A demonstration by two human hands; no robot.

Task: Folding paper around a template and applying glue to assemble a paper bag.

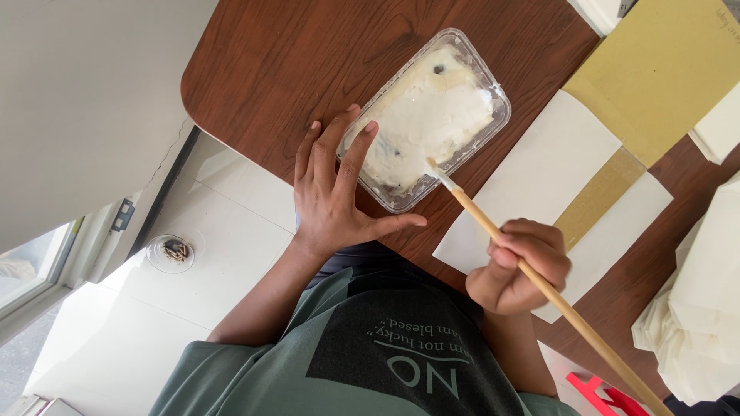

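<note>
From my remote feed: a small round dish (171, 252) sits on the white tiled floor (223, 223) at left. On the dark wooden bench (270, 62), my left hand (335, 196) spreads its fingers (356, 154) wide against a clear plastic tray (428, 115) of white paste. My right hand (520, 266) grips a long wooden brush (539, 285), tip in the tray. White and tan paper sheets (574, 166) lie rightward.

— What colour was the table (293, 54)?
— Dark reddish-brown, wood-grained. The clear tray (493, 123) held white paste with dark specks.
— And the brush (539, 281)?
— Pale tan handle, white tip. The sheet (539, 173) was white, its strip (601, 196) mustard yellow.
</note>
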